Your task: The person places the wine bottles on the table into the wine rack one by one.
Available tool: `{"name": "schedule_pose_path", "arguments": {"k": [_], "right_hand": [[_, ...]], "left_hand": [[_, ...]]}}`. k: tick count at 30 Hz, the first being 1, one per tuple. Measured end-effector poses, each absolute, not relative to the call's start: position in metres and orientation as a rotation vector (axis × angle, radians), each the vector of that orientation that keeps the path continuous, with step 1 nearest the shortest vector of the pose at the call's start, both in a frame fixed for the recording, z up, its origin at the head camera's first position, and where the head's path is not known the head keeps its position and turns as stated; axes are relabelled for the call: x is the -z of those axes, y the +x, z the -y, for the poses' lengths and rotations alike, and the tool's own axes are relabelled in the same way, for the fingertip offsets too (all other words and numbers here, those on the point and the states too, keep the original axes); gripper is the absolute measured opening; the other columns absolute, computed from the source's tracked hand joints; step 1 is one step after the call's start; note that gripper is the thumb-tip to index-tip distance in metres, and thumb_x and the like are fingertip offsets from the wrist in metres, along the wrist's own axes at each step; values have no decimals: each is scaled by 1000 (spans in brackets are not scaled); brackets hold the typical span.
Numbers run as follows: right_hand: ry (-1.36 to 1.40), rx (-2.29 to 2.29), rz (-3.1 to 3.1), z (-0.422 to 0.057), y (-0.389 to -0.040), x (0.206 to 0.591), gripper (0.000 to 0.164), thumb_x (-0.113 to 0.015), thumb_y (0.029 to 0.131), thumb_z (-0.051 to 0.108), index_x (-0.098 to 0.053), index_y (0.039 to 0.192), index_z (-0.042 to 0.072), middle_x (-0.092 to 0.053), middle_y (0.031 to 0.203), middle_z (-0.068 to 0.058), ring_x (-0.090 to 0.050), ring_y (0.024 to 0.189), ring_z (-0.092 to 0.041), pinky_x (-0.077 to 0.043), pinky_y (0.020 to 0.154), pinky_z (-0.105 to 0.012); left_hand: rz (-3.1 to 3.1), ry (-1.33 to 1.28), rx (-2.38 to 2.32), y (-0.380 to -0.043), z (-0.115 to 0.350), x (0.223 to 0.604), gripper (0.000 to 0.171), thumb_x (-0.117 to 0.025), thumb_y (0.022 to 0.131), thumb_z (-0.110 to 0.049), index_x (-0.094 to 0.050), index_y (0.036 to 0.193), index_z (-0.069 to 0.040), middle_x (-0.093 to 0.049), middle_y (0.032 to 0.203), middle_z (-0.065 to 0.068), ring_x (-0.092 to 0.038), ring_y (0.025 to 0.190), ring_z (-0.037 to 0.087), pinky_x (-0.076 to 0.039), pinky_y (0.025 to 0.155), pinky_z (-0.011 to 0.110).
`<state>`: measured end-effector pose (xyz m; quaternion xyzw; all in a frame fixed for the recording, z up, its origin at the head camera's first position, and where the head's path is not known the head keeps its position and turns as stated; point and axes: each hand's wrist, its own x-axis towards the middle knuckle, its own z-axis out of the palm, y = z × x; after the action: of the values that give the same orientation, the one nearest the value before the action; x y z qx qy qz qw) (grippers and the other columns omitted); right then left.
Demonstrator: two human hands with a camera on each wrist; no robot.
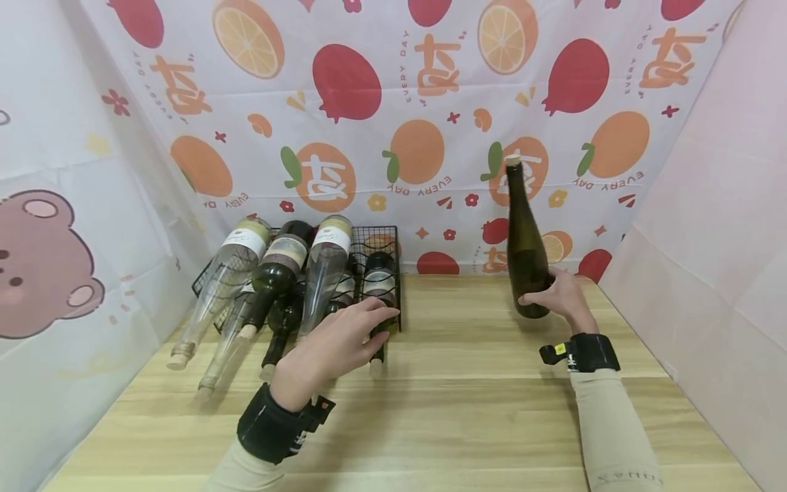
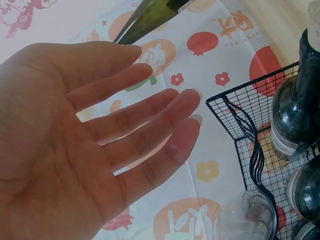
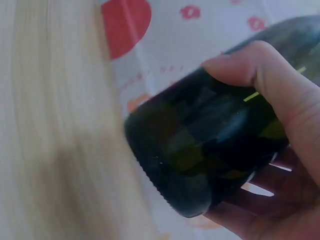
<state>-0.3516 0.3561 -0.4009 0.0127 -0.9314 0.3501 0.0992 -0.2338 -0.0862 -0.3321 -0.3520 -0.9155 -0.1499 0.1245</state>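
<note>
My right hand (image 1: 567,301) grips a dark green glass bottle (image 1: 524,239) low on its body, at the right of the table. The bottle is nearly upright with its neck leaning left, and a pale cork closes the top. In the right wrist view the thumb and fingers wrap round the bottle (image 3: 200,135) near its base; whether the base touches the table I cannot tell. My left hand (image 1: 335,342) hovers before a black wire rack (image 1: 398,273), fingers loosely extended. The left wrist view shows that hand (image 2: 115,130) holding nothing. Several corked bottles lie stacked in the rack, necks toward me.
Clear glass bottles (image 1: 229,266) and a dark labelled bottle (image 1: 273,280) form the upper layer, their necks overhanging the rack's front. A wooden tabletop (image 1: 467,396) lies beneath everything. Fruit-printed cloth (image 1: 393,89) hangs behind, with cloth walls on both sides.
</note>
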Motion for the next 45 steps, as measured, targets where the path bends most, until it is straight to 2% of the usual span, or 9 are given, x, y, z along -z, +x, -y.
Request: {"name": "schedule_pose_path", "arguments": {"k": [6, 12, 17, 26, 31, 35, 41, 43, 45], "right_hand": [[231, -887, 2792, -331, -338, 381, 73, -95, 66, 34, -65, 124, 2, -71, 109, -19, -63, 96, -32, -50, 75, -35], [392, -773, 2760, -303, -323, 366, 59, -94, 60, 25, -71, 111, 6, -71, 94, -13, -60, 82, -26, -46, 66, -33], [458, -692, 2803, -283, -316, 365, 65, -96, 58, 25, -73, 116, 7, -72, 97, -11, -61, 85, -26, -46, 70, -33], [620, -571, 2851, -253, -309, 370, 68, -96, 54, 22, -75, 118, 7, -75, 99, -7, -61, 83, -21, -49, 73, -34], [719, -547, 2880, -242, -302, 368, 71, -97, 54, 21, -74, 119, 5, -76, 100, -7, -59, 83, -19, -48, 74, -33], [781, -504, 2873, -234, -298, 367, 71, -97, 55, 22, -74, 120, 4, -77, 103, -8, -62, 85, -19, -51, 76, -34], [850, -418, 2868, -223, -292, 367, 73, -96, 55, 22, -73, 121, 2, -78, 107, -11, -68, 87, -20, -56, 78, -35], [886, -382, 2860, -219, -290, 367, 73, -96, 56, 22, -73, 122, 3, -78, 107, -10, -68, 86, -19, -57, 78, -35], [922, -352, 2858, -217, -288, 367, 72, -97, 56, 22, -73, 121, 4, -78, 106, -9, -68, 86, -19, -57, 78, -34]], "left_hand": [[2644, -1018, 423, -232, 86, 330, 35, -72, 96, -15, -69, 131, -13, -70, 118, 2, -68, 86, 14, -55, 71, 31], [2606, -1007, 373, -231, 86, 327, 35, -73, 95, -14, -70, 130, -12, -72, 116, 3, -72, 91, 18, -58, 71, 35], [2587, -985, 336, -229, 85, 324, 35, -74, 95, -15, -71, 130, -13, -74, 115, 4, -72, 88, 19, -56, 64, 33], [2538, -963, 357, -224, 86, 319, 37, -77, 92, -13, -71, 129, -13, -75, 120, 5, -74, 90, 21, -56, 63, 31], [2377, -956, 393, -221, 84, 317, 32, -82, 86, -10, -75, 118, -11, -77, 104, 3, -69, 78, 15, -55, 62, 28], [2239, -930, 373, -218, 83, 316, 32, -89, 79, -12, -78, 109, -12, -76, 98, 1, -67, 85, 19, -57, 73, 34], [2297, -845, 173, -217, 82, 318, 51, -96, 71, -28, -77, 116, -18, -75, 113, 3, -64, 114, 28, -49, 104, 52], [2373, -835, 116, -218, 82, 319, 58, -96, 71, -33, -75, 124, -20, -74, 119, 4, -66, 115, 29, -49, 105, 52], [2466, -832, 70, -218, 82, 321, 65, -95, 72, -38, -71, 131, -23, -73, 119, 4, -69, 108, 28, -55, 96, 48]]}}
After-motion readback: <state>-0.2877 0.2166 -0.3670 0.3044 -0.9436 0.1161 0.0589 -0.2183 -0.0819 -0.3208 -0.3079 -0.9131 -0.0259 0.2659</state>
